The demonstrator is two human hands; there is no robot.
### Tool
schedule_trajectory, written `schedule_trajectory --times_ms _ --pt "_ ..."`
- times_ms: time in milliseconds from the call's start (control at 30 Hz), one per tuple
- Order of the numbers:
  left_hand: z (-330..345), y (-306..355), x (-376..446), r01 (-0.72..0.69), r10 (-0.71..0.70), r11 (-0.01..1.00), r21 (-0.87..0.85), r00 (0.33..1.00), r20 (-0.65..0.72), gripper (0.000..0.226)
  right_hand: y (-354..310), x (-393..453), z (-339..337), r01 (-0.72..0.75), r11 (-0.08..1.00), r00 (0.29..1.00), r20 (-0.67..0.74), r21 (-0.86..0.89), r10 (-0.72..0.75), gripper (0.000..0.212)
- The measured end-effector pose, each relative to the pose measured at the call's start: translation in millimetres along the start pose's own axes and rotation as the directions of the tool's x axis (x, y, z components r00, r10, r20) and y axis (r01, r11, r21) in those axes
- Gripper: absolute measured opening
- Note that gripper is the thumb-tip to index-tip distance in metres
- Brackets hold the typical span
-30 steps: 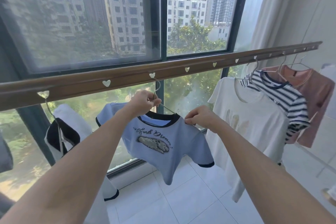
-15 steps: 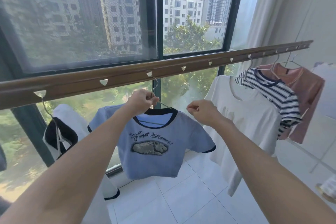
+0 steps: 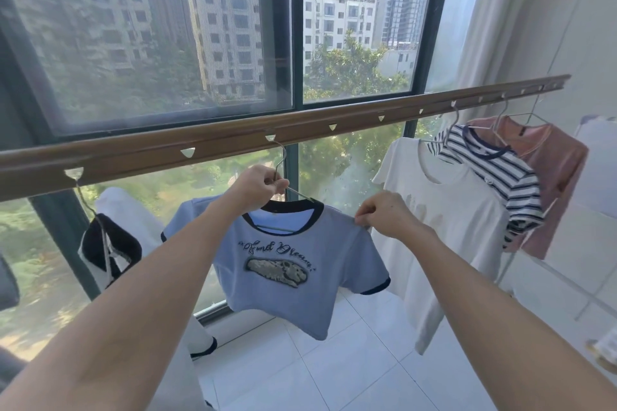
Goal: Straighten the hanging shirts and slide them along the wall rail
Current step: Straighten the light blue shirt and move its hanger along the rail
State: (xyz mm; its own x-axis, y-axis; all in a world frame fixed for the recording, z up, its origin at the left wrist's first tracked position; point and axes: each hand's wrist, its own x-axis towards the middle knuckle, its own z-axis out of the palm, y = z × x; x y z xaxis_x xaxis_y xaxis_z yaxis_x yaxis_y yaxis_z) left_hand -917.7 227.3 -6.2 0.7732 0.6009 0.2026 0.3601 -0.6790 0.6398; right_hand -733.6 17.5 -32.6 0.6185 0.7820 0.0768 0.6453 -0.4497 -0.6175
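A brown wall rail with small heart-shaped hooks runs across below the window. A light-blue shirt with a dark collar hangs from it on a wire hanger. My left hand grips the hanger's neck just above the collar. My right hand pinches the blue shirt's right shoulder seam. To the right hang a white shirt, a striped shirt and a pink shirt. A white-and-black shirt hangs at the left.
Behind the rail is a large window with a dark frame. A white curtain hangs at the right, next to a white wall panel. White floor tiles lie below the shirts.
My right hand, off the fabric half a second ago, has dropped back onto the blue shirt's right shoulder and pinches it. My left hand has kept its grip on the hanger.
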Motion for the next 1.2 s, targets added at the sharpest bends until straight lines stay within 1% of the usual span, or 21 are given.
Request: schedule_trajectory --times_ms 100,167,233,300,333,367,400,433,467,500,600,667,733,800,833,900,967,1000,1067,1133,1200 --pt "0 2 -2 0.004 -0.004 1.0 -0.009 1.0 -0.016 0.027 -6 -2 -4 0.017 0.996 0.996 -0.082 -0.087 -0.024 0.016" --pt "2 3 -2 0.004 -0.004 1.0 -0.003 1.0 -0.028 0.027 -10 -2 -7 0.018 0.986 0.996 -0.081 -0.165 -0.032 0.017" --pt "2 3 -2 0.007 -0.007 1.0 0.003 0.999 -0.036 0.027 -9 -1 -9 -0.005 0.976 0.999 -0.034 -0.216 -0.003 0.017" --pt "2 3 -2 0.009 -0.008 1.0 0.012 0.999 -0.037 0.028 -9 -2 -11 -0.023 0.96 0.996 0.079 -0.279 0.047 0.01" --pt "2 2 -1 0.009 -0.008 1.0 0.017 0.999 -0.033 0.029 -9 -4 -11 -0.027 0.955 0.988 0.135 -0.297 0.07 0.013" --pt "2 2 -1 0.01 -0.01 1.0 0.023 0.999 -0.031 0.029 -8 -4 -10 -0.028 0.957 0.983 0.164 -0.29 0.078 0.023" --pt "2 1 -1 0.011 -0.011 1.0 0.024 1.0 -0.029 0.029 -6 -5 -8 -0.033 0.964 0.986 0.152 -0.263 0.075 0.029" --pt "1 0 -1 0.01 -0.009 1.0 0.021 1.0 -0.03 0.029 -3 -4 -7 -0.027 0.974 0.994 0.095 -0.225 0.049 0.03" --pt "2 0 -1 0.007 -0.006 1.0 0.017 1.0 -0.029 0.029 -1 -3 -6 -0.023 0.983 0.999 0.033 -0.183 0.03 0.023" --pt "1 0 -2 0.007 -0.006 1.0 0.017 1.0 -0.029 0.029 1 -2 -4 -0.009 0.99 1.0 0.005 -0.14 0.009 0.015" --pt "0 -1 -3 0.006 -0.005 1.0 0.014 1.0 -0.023 0.028 1 -3 2 0.024 0.995 0.996 0.084 -0.099 -0.015 0.024" --pt "0 -1 -3 0.004 -0.004 1.0 0.009 1.0 -0.015 0.028 0 -5 6 0.04 0.994 0.996 0.077 -0.105 -0.032 0.019" --pt "0 -2 -4 0.001 -0.001 1.0 0.007 1.0 -0.011 0.028 -1 -6 8 0.039 0.997 0.997 0.065 -0.069 -0.035 0.014" --pt "0 -3 -4 -0.005 0.005 1.0 0.004 1.0 -0.014 0.028 -4 -7 10 0.051 0.998 0.997 0.068 -0.04 -0.048 0.017" --pt "1 -3 -4 -0.011 0.011 1.0 0.011 1.0 -0.018 0.029 -6 -8 11 0.073 0.996 0.996 0.062 -0.044 -0.07 0.017" --pt "-1 -4 -5 -0.036 0.036 0.999 0.037 0.999 -0.014 0.031 -10 -5 12 0.114 0.986 0.993 0.049 -0.12 -0.109 0.004" --pt "-6 -11 -6 -0.07 0.068 0.994 0.082 0.997 0.021 0.031 -11 1 13 0.115 0.972 0.993 0.038 -0.204 -0.109 0.024" --pt "-11 -18 -6 -0.065 0.061 0.993 0.099 0.997 0.04 0.031 -11 4 12 0.1 0.966 0.995 0.032 -0.238 -0.095 0.027" --pt "-23 -34 -10 -0.009 -0.001 0.985 0.175 0.998 0.057 0.038 -10 9 11 0.091 0.952 0.996 0.03 -0.293 -0.086 0.019" --pt "-33 -50 -15 0.062 -0.087 0.954 0.292 0.994 0.073 0.043 -17 9 11 0.145 0.943 0.989 0.062 -0.3 -0.132 0.015" --pt "-35 -61 -20 0.091 -0.128 0.95 0.299 0.986 0.104 0.031 -33 6 14 0.222 0.951 0.974 0.087 -0.217 -0.207 0.031"
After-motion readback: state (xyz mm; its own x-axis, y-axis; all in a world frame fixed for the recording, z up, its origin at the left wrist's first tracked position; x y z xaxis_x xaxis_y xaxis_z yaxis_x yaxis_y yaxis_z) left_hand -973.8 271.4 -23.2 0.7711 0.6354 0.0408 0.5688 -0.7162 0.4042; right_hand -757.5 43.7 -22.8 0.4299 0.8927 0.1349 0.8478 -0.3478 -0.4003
